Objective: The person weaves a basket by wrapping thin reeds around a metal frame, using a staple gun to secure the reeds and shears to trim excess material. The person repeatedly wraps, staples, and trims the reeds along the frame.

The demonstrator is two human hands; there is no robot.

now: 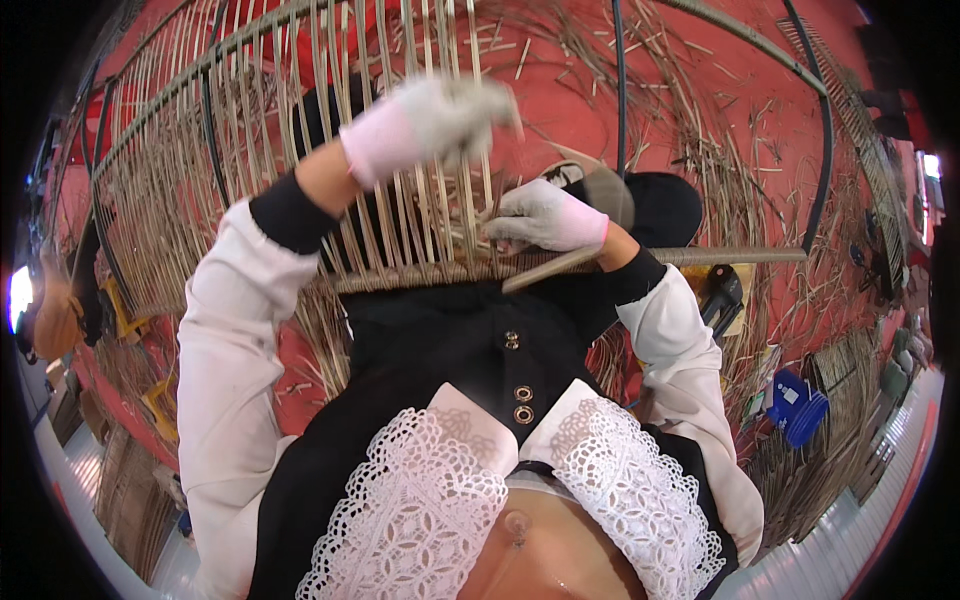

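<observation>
A frame lies across my lap, strung with many thin, tan, rattan-like strips (240, 130). Its near rail (420, 274) is wrapped in the same strip material. My left hand (430, 125), in a white-and-pink glove, is over the upright strips above that rail; motion smears its fingers, so their grip cannot be told. My right hand (550, 218), gloved alike, is closed at the right end of the row of strips, just above the rail, its fingertips pinched on a strip. A flat, pale brown piece (550, 269) slants below the right hand, one end near the rail.
Dark metal bars (826, 170) of the frame stand out at the right. Loose strips (720, 170) litter the red floor (560, 60). At the lower right is a blue container (798, 408), with a black-and-yellow object (725, 295) nearer the rail. My shoe (605, 195) shows beyond the right hand.
</observation>
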